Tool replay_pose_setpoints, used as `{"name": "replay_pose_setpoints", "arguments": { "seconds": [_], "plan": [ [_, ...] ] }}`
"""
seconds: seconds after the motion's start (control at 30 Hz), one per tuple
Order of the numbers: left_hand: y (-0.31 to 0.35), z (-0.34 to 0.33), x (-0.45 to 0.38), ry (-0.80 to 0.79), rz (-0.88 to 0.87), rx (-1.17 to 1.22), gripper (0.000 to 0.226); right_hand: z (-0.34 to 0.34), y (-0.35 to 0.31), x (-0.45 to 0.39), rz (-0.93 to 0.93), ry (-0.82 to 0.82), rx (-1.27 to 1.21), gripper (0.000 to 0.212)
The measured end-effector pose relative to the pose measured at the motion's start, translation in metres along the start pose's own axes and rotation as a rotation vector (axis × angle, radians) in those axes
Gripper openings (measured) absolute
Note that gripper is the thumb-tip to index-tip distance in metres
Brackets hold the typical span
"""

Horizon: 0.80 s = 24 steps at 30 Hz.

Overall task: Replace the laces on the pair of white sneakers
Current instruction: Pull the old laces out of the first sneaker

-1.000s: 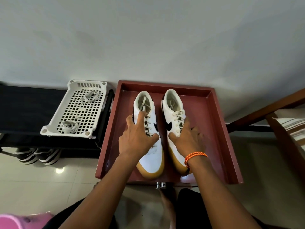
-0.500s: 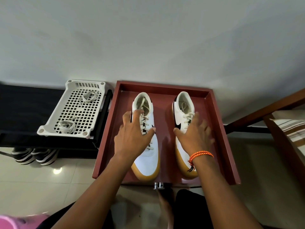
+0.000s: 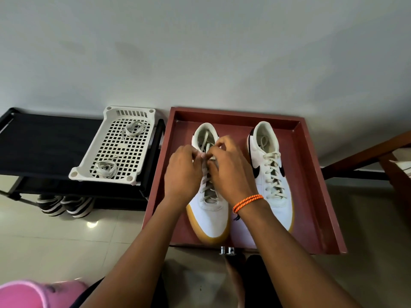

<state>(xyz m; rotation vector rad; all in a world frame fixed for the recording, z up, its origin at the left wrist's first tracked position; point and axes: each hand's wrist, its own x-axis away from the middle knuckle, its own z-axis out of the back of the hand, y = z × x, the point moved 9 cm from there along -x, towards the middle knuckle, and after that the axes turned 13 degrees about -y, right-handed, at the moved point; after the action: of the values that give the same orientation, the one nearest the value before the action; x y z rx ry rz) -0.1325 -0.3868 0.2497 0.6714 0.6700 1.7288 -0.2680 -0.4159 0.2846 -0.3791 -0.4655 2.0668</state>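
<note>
Two white sneakers are sitting side by side in a dark red tray, toes pointing near, heels far. The left sneaker is lying under both hands; the right sneaker is standing apart from it, untouched, its lace fully threaded and its loose ends lying inside the opening.

The left hand is hovering over the upper eyelets of the left sneaker with its fingers curled, pinching that shoe's lace near the top. The right hand is crossing in from the right, its fingers likewise curled and pinching the same lace just beside the left hand's fingertips. The two hands are nearly touching above the tongue. An orange bracelet is circling the right wrist.

To the left of the tray, a white perforated basket is resting on a black shelf. Two spare coiled laces are lying in it: the far coil and the near coil, well apart from each other. Under the shelf, two dark striped shoes are sitting on the tiled floor. A pink object, blurred, is showing at the near left corner. Part of a wooden frame is reaching in from the right.
</note>
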Motion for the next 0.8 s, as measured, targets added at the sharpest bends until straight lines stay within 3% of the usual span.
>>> {"name": "replay_pose_setpoints", "arguments": {
  "seconds": [0.13,0.2,0.27,0.33,0.43,0.57,0.7,0.8],
  "plan": [
    [-0.009,-0.011,-0.008,-0.137,0.042,0.379,0.051,0.007,0.005,-0.003,-0.009,0.068,-0.066,0.009],
    [-0.006,-0.004,0.000,-0.131,0.089,0.652,0.057,0.003,0.019,-0.007,-0.062,0.048,-0.249,0.018],
    [-0.003,0.016,0.006,-0.011,0.093,0.883,0.048,-0.003,0.032,-0.013,-0.113,0.004,-0.611,0.023],
    [-0.002,0.041,0.007,0.129,-0.013,1.104,0.033,0.006,0.041,-0.015,-0.157,0.071,-1.077,0.015],
    [-0.002,0.062,0.005,0.187,-0.197,1.348,0.033,0.030,0.050,-0.015,-0.061,0.152,-1.638,0.022],
    [-0.003,0.061,0.005,0.215,-0.162,1.347,0.033,0.053,0.062,-0.013,0.055,0.173,-1.978,0.018],
    [-0.014,0.049,-0.001,0.221,-0.011,1.100,0.031,0.050,0.066,-0.012,-0.001,0.205,-1.897,0.015],
    [-0.027,0.039,-0.001,0.220,0.099,0.985,0.016,0.042,0.064,-0.010,-0.074,0.214,-1.786,0.011]
  ]
}}
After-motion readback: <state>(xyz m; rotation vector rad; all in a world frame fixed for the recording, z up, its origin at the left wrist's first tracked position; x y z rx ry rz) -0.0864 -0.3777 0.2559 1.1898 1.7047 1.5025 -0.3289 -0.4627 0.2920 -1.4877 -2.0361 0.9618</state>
